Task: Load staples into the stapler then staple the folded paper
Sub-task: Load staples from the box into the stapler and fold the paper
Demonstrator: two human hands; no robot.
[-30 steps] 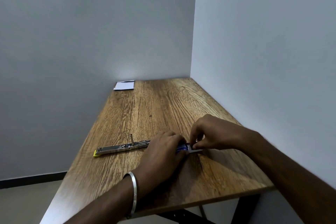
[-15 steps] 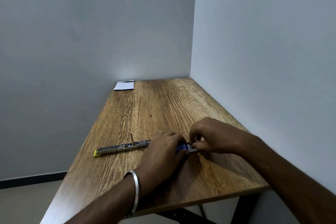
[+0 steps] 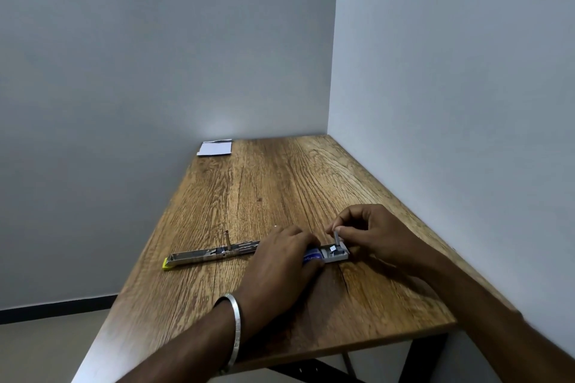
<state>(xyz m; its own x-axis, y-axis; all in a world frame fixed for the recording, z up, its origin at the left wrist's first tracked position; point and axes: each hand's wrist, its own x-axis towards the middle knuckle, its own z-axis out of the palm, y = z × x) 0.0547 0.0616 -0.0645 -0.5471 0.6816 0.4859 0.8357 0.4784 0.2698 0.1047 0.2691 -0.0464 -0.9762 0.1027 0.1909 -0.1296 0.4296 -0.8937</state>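
Single head-worn wide-angle view, looking forward and down over a brown wood-grain tabletop (image 3: 273, 183) set into a grey wall corner. Shot from above the tabletop's near edge, facing the far corner; near edge close, far edge well away. Both forearms entering from the bottom, left hand (image 3: 280, 258) and right hand (image 3: 373, 233) close to the lens, over the tabletop's near half. Small white folded paper (image 3: 215, 148) at the tabletop's far left corner. Floor strip visible left of the tabletop. No second view.
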